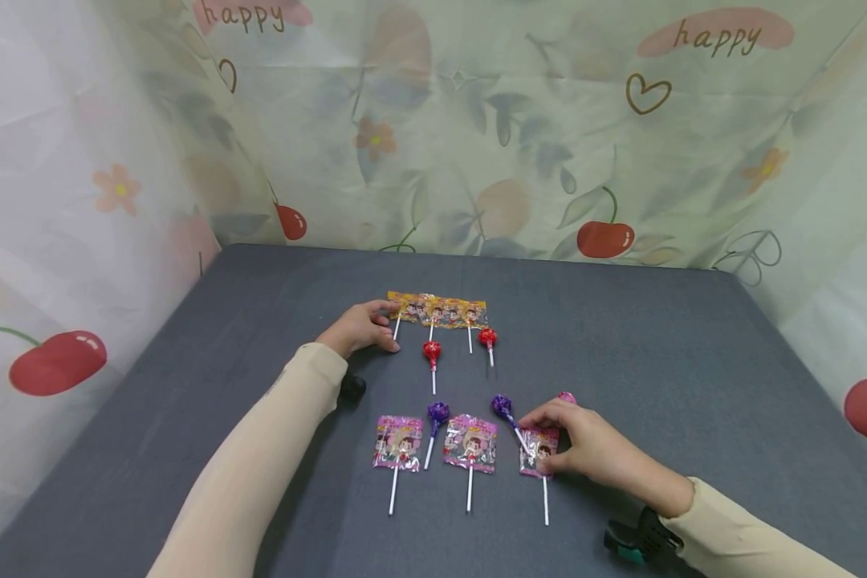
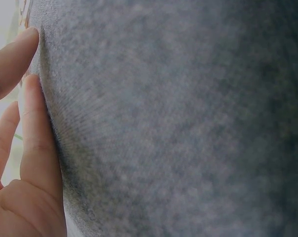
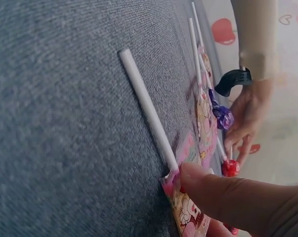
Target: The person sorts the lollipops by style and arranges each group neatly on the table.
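Three flat lollipops in yellow wrappers lie side by side at the back, the left one [image 1: 409, 307] beside my left hand [image 1: 361, 327]. Fingertips of that hand touch its wrapper edge, and the thumb lies near its stick. My right hand [image 1: 585, 441] grips the right-hand pink-wrapped lollipop [image 1: 538, 451], with thumb and fingers at opposite sides of the packet. In the right wrist view its white stick [image 3: 148, 111] sticks out past the thumb. A purple lollipop [image 1: 502, 405] lies at the fingertips, its stick reaching the packet. Behind the hand a pinkish round lollipop [image 1: 567, 397] is mostly hidden.
Two more pink-wrapped lollipops, left [image 1: 397, 443] and middle [image 1: 471, 444], lie in the front row with another purple lollipop [image 1: 437, 413] between them. Red lollipops [image 1: 432, 352] [image 1: 487, 337] lie before the yellow row. A patterned curtain [image 1: 462, 160] surrounds the grey table [image 1: 657, 345].
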The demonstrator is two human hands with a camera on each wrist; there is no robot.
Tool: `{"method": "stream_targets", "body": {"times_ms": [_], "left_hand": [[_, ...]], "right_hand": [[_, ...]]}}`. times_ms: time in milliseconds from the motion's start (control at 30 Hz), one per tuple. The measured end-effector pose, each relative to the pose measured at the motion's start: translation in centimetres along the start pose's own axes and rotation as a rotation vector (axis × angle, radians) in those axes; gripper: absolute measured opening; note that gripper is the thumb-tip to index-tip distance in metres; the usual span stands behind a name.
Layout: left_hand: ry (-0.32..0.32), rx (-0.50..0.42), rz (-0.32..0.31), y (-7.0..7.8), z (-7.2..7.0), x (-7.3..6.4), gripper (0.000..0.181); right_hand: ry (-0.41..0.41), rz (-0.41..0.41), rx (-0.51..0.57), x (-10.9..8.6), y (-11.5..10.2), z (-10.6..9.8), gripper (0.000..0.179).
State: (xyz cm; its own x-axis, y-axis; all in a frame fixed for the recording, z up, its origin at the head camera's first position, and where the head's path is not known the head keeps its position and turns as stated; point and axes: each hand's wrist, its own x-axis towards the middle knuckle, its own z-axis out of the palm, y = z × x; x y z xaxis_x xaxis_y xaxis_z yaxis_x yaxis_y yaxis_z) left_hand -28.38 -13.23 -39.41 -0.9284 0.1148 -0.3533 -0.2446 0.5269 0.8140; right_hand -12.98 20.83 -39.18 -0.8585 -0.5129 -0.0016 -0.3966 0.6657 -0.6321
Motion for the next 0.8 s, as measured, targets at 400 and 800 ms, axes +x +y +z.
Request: {"method": "stream_targets", "body": {"times_ms": [400, 800], "left_hand": [[-0.001, 0.008, -0.008, 0.10, -0.09, -0.18, 0.077], [-0.003, 0.009, 0.003, 0.00, -0.12, -0.11, 0.077]], "right_hand": [[0.019, -0.010, -0.008, -0.13, -0.13, 0.01, 0.042], [-0.009, 0.011, 0.044, -0.30, -0.74, -0.90, 0.046]]}}
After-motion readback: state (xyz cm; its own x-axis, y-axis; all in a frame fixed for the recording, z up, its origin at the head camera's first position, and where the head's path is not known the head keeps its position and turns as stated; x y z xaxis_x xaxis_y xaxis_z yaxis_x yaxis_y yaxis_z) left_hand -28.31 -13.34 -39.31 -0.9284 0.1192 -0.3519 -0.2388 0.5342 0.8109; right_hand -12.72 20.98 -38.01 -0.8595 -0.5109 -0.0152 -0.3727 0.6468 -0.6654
